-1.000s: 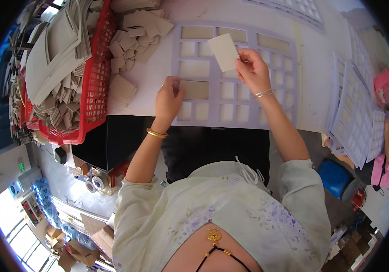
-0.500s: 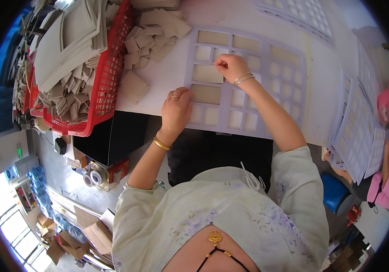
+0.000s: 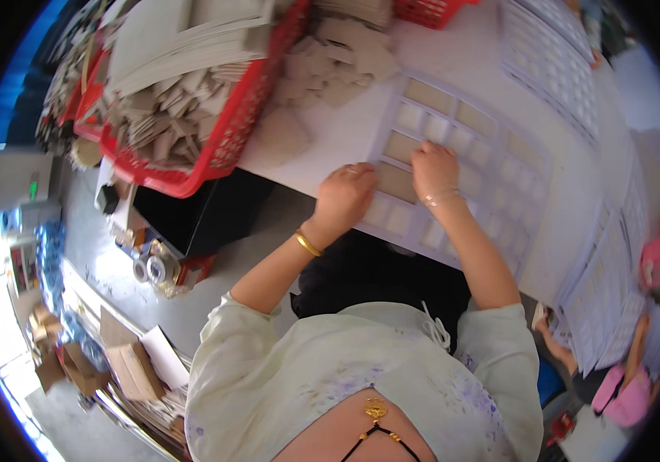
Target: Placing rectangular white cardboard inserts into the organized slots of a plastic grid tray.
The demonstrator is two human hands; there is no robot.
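A flat lavender panel (image 3: 393, 163) with rows of rectangular windows lies on the white table in front of me. Some windows show grey-beige board, others look paler. My left hand (image 3: 345, 199) rests at the panel's left edge, its fingers bent and closed against that edge. Over the panel, beside the grey-beige windows, is my right hand (image 3: 435, 171), with fingertips drawn together and pointing down. Whatever sits between those fingertips is hidden by the hand and by blur.
A red plastic basket (image 3: 226, 142) full of cardboard offcuts stands at the left, beside a pile of loose cardboard pieces (image 3: 337, 65). More windowed panels (image 3: 553, 73) lie at the far right. Another person in pink (image 3: 626, 394) is near panels at the right.
The view has turned and shifted, so the table appears tilted. The pale card under my right fingers no longer shows; that window now looks grey-beige. My right hand has moved toward me across the panel.
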